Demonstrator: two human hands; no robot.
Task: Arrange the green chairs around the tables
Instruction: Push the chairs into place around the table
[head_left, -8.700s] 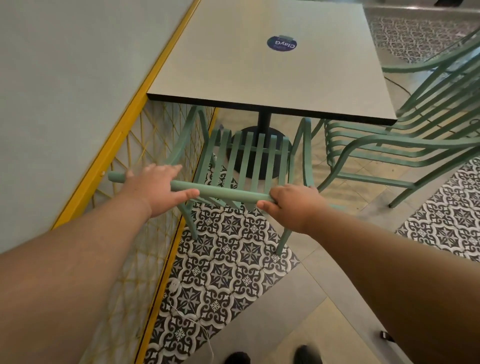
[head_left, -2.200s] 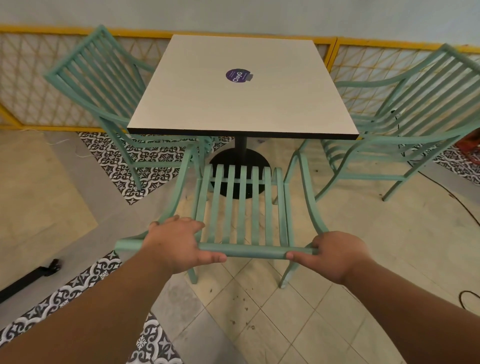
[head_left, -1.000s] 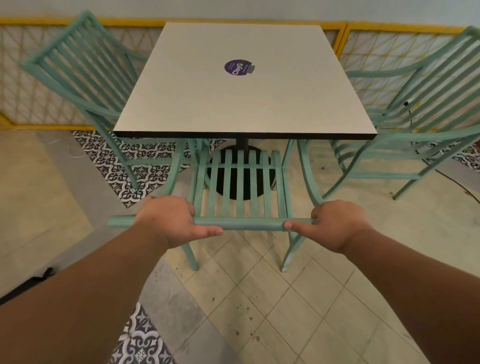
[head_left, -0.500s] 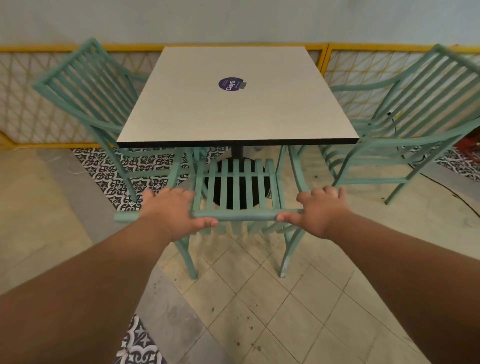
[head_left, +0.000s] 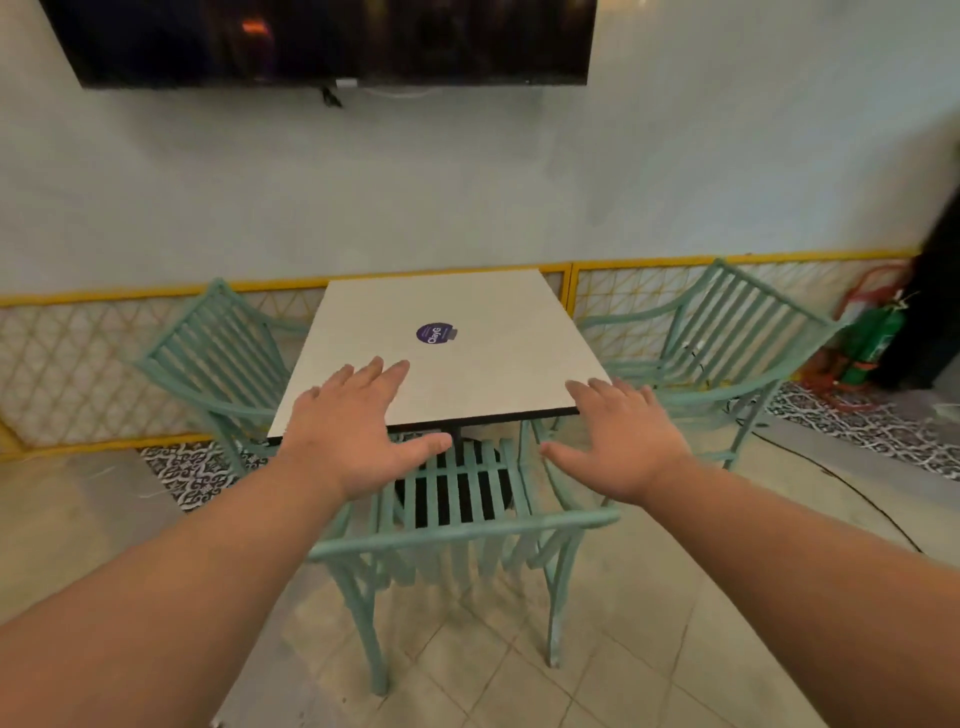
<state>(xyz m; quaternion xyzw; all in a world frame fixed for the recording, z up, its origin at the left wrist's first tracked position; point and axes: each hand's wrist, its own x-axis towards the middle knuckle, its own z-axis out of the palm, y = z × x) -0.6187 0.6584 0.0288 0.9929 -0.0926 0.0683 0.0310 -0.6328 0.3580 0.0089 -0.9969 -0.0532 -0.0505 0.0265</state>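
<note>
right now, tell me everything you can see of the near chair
The near chair is pale green, with a rounded top rail, slatted back and seat, curved arms and worn-looking paint. It stands upright on the tiled floor, back toward the camera, seat front tucked under the table. The left hand and right hand are spread open above it; neither grips it.

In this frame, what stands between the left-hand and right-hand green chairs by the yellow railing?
The white table, with a purple sticker on top, stands between the left chair and the right chair; the head view shows it.
</note>
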